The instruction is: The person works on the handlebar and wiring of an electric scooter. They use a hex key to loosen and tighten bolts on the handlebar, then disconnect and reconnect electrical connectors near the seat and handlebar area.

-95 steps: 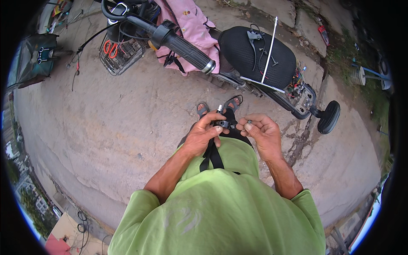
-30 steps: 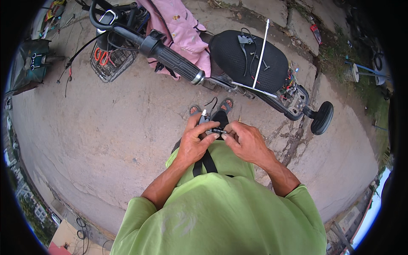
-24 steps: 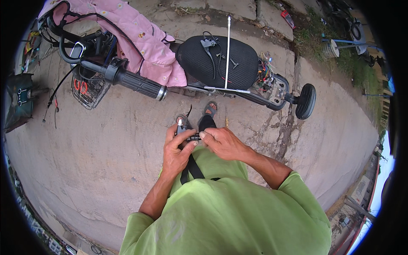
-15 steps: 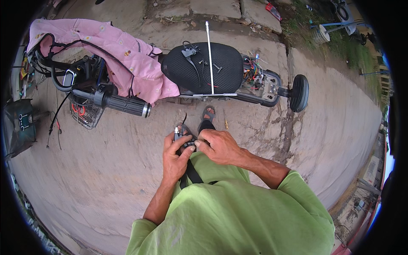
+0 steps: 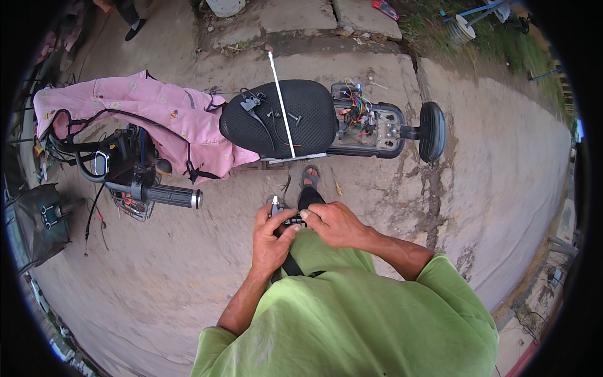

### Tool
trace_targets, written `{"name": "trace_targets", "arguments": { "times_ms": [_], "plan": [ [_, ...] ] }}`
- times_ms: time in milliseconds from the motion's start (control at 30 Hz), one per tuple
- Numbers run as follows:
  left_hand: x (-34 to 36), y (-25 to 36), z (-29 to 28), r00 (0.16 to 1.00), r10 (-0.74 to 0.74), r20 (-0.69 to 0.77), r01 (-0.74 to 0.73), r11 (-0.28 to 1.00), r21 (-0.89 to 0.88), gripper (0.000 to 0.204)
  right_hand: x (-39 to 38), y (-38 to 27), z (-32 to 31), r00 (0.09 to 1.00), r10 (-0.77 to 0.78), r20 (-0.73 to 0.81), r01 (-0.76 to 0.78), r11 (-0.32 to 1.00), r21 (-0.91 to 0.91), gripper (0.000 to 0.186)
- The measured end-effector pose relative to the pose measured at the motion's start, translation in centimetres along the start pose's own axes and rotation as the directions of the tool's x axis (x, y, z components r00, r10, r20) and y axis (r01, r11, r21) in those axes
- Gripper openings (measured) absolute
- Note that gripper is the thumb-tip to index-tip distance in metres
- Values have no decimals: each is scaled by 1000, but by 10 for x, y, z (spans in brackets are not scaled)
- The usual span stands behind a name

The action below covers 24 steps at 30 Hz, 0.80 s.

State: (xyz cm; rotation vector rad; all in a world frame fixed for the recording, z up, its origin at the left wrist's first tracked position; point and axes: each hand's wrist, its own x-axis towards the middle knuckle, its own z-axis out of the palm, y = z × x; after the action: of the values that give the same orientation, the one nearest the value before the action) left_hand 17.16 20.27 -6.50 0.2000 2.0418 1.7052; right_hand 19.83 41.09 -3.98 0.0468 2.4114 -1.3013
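I stand over a concrete yard in a green shirt. My left hand and my right hand meet in front of my waist, both closed on a small dark part with a metal tip; its details are hidden by my fingers. A thin black wire hangs from it toward my feet. Just ahead stands a small electric scooter with a black seat, a handlebar grip to the left and a rear wheel to the right. Loose coloured wiring shows behind the seat.
A pink cloth drapes over the scooter's front. A white rod lies across the seat. A dark bag-like box sits at far left, a wire basket under the handlebar. A screwdriver lies by my sandalled foot. Grass lies at top right.
My head has turned, so the scooter slid rightward and toward the centre of the view. Both hands stay together on the small part, shifted slightly left.
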Motion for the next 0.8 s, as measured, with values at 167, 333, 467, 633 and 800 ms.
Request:
{"name": "trace_targets", "arguments": {
  "times_ms": [167, 333, 467, 633, 800],
  "plan": [
    [19, 15, 18, 999, 4, 52, -6, 999, 51, 38, -12, -12, -31, 986, 35, -161, -8, 986, 164, 31],
    [36, 29, 38, 985, -84, 153, 70, 993, 98, 35, -18, 31, -37, 995, -2, -96, -5, 998, -69, 27],
    [49, 27, 54, 983, -50, 175, 31, 993, 111, 35, -24, 30, -61, 991, 112, -77, -115, 993, -37, 26],
    [66, 36, 71, 971, -62, 232, 39, 994, 101, 38, -31, 40, -76, 980, 65, -190, -60, 998, 31, 32],
    [75, 38, 82, 952, -137, 273, 127, 991, 52, 37, -34, 50, -88, 977, 199, -75, -190, 976, 110, 29]
  ]
}}
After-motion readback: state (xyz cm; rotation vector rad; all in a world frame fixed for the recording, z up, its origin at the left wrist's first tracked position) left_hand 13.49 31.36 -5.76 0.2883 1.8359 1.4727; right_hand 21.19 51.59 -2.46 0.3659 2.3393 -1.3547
